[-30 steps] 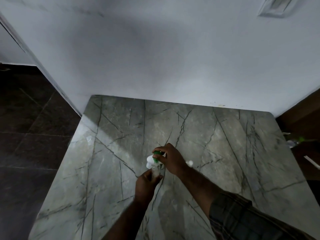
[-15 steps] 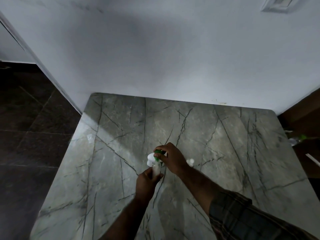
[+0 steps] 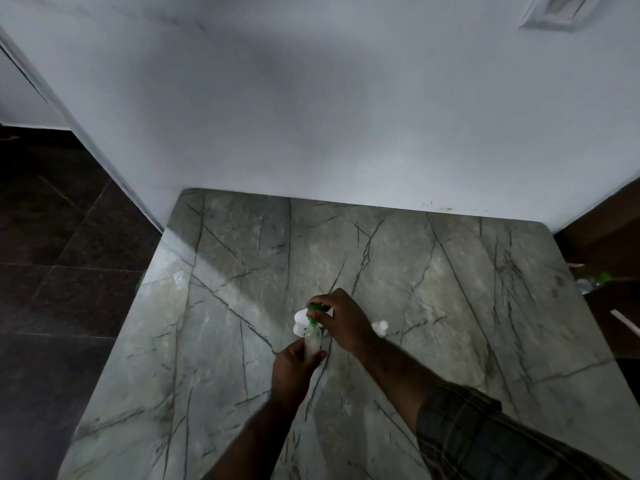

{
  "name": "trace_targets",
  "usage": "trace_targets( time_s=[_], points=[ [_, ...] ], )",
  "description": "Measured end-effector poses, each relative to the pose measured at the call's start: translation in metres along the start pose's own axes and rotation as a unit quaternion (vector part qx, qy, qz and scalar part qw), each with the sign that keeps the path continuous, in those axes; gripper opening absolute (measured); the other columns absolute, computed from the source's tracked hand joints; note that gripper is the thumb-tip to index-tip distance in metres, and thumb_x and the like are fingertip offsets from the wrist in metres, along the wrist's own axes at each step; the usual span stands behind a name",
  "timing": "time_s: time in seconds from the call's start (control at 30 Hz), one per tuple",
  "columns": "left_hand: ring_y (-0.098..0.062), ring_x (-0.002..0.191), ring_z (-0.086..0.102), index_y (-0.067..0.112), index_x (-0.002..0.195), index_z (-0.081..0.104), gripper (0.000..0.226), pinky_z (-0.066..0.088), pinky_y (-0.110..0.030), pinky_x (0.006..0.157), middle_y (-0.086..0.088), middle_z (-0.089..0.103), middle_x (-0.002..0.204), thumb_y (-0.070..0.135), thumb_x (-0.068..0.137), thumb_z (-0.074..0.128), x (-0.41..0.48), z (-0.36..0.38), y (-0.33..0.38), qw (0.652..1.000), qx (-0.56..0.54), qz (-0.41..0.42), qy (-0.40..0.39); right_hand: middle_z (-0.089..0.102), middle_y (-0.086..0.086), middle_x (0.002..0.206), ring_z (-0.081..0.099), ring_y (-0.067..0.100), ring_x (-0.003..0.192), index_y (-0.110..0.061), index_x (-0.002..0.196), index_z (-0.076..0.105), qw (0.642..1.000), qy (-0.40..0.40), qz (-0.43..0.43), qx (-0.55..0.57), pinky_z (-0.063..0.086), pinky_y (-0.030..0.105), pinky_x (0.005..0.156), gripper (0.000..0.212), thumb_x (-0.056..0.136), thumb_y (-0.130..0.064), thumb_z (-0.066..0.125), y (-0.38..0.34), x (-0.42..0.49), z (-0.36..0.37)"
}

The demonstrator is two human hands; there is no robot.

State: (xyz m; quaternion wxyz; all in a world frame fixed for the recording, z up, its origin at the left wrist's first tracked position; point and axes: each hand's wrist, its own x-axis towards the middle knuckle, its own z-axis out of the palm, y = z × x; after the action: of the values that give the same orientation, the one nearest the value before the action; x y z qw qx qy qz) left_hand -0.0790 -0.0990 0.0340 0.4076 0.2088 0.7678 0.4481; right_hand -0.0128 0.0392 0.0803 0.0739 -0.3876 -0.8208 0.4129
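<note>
1. The left hand (image 3: 294, 372) is low in the middle of the frame. Its fingers are curled tight round the bottom part of a small clear bottle (image 3: 311, 339).
2. The bottle points up toward the top of the frame. Its long way runs from the left hand to the right hand. I cannot tell if its bottom touches the table.
3. The right hand (image 3: 343, 320) is just above and to the right of the left one. Its fingers and thumb pinch the green cap (image 3: 314, 309) on top of the bottle.
4. So the right hand has the cap and the left hand has the body. I think the next move is a twist of the cap, while the left hand keeps the bottle from turning.
5. A white thing (image 3: 299, 322) sits right behind the bottle, partly hidden. I cannot tell what it is.
6. A small white round piece (image 3: 382, 326) lies to the right of the right hand, near it but not touching.
7. The grey marble table (image 3: 450, 289) fills the lower frame. A white wall (image 3: 311, 116) is above it, and a dark floor (image 3: 52, 271) is at the left.
</note>
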Motion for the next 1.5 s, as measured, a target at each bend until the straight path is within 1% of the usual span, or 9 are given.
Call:
trace_targets(
  time_s=[0.1, 0.33, 0.5, 0.7, 0.9, 1.1, 1.23, 1.37, 1.5],
  points=[
    [-0.020, 0.078, 0.072, 0.019, 0.100, 0.073, 0.022, 0.060, -0.046, 0.080, 0.000, 0.076, 0.082, 0.027, 0.080, 0.079, 0.000, -0.002, 0.004, 1.000, 0.004, 0.010, -0.001, 0.052, -0.003, 0.105, 0.055, 0.009, 0.096, -0.029, 0.111, 0.068, 1.000, 0.005, -0.008, 0.000, 0.046, 0.023, 0.083, 0.026, 0.088, -0.041, 0.064, -0.003, 0.004, -0.004],
    [-0.012, 0.074, 0.070, 0.020, 0.106, 0.071, 0.026, 0.059, -0.033, 0.073, 0.005, 0.074, 0.081, 0.029, 0.082, 0.077, -0.002, 0.000, 0.004, 0.998, 0.062, 0.021, 0.014, 0.056, -0.002, 0.109, 0.058, 0.013, 0.099, -0.031, 0.112, 0.064, 1.000, 0.000, -0.004, -0.024, 0.052, 0.034, 0.089, 0.027, 0.089, -0.045, 0.060, 0.005, 0.001, 0.004],
    [-0.015, 0.078, 0.071, 0.019, 0.108, 0.072, 0.029, 0.060, -0.039, 0.078, 0.003, 0.075, 0.085, 0.030, 0.081, 0.078, -0.001, -0.001, 0.008, 0.999, 0.045, 0.017, 0.011, 0.050, -0.008, 0.102, 0.056, 0.009, 0.095, -0.033, 0.108, 0.065, 0.999, 0.017, -0.021, -0.027, 0.052, 0.035, 0.086, 0.024, 0.088, -0.046, 0.062, 0.002, 0.003, -0.001],
    [-0.013, 0.076, 0.071, 0.020, 0.110, 0.072, 0.032, 0.060, -0.039, 0.078, 0.004, 0.075, 0.084, 0.032, 0.080, 0.078, 0.000, -0.001, 0.005, 0.998, 0.064, 0.015, 0.017, 0.057, -0.002, 0.109, 0.061, 0.015, 0.099, -0.032, 0.112, 0.065, 1.000, 0.013, -0.003, -0.015, 0.052, 0.041, 0.091, 0.027, 0.089, -0.046, 0.060, 0.005, 0.000, 0.006],
    [-0.009, 0.074, 0.071, 0.024, 0.107, 0.070, 0.028, 0.061, -0.037, 0.076, 0.007, 0.075, 0.082, 0.032, 0.081, 0.077, -0.001, 0.000, 0.007, 0.998, 0.064, 0.022, 0.014, 0.056, -0.003, 0.108, 0.059, 0.012, 0.098, -0.032, 0.113, 0.066, 1.000, 0.020, -0.007, -0.014, 0.052, 0.037, 0.091, 0.030, 0.088, -0.047, 0.061, 0.002, 0.001, -0.001],
    [-0.014, 0.079, 0.071, 0.017, 0.107, 0.072, 0.027, 0.060, -0.038, 0.079, 0.002, 0.075, 0.086, 0.028, 0.082, 0.077, -0.004, 0.003, 0.004, 0.999, 0.046, 0.010, 0.021, 0.056, -0.001, 0.112, 0.059, 0.014, 0.101, -0.030, 0.113, 0.066, 1.000, 0.013, 0.000, -0.021, 0.051, 0.039, 0.093, 0.029, 0.089, -0.045, 0.062, 0.000, 0.001, 0.003],
    [-0.015, 0.080, 0.072, 0.016, 0.109, 0.072, 0.029, 0.060, -0.037, 0.079, 0.001, 0.076, 0.087, 0.027, 0.082, 0.077, -0.003, 0.002, 0.009, 0.999, 0.038, 0.011, 0.019, 0.056, -0.003, 0.109, 0.060, 0.013, 0.100, -0.031, 0.110, 0.067, 0.999, 0.022, -0.014, -0.022, 0.051, 0.037, 0.091, 0.026, 0.087, -0.044, 0.063, -0.002, 0.005, -0.002],
    [-0.014, 0.081, 0.071, 0.019, 0.112, 0.070, 0.033, 0.059, -0.041, 0.082, 0.002, 0.075, 0.088, 0.028, 0.082, 0.077, -0.003, 0.001, 0.008, 0.998, 0.058, 0.008, 0.022, 0.056, -0.002, 0.108, 0.059, 0.014, 0.100, -0.031, 0.113, 0.066, 1.000, 0.015, -0.001, -0.014, 0.051, 0.036, 0.091, 0.029, 0.089, -0.045, 0.061, 0.005, -0.001, 0.006],
    [-0.015, 0.080, 0.070, 0.021, 0.109, 0.070, 0.030, 0.060, -0.044, 0.081, 0.003, 0.075, 0.086, 0.032, 0.082, 0.077, -0.004, -0.001, 0.008, 0.998, 0.060, 0.006, 0.017, 0.056, -0.002, 0.109, 0.059, 0.013, 0.100, -0.031, 0.113, 0.066, 1.000, 0.022, -0.003, -0.016, 0.051, 0.034, 0.091, 0.029, 0.088, -0.046, 0.061, 0.001, 0.002, 0.005]
  ],
)
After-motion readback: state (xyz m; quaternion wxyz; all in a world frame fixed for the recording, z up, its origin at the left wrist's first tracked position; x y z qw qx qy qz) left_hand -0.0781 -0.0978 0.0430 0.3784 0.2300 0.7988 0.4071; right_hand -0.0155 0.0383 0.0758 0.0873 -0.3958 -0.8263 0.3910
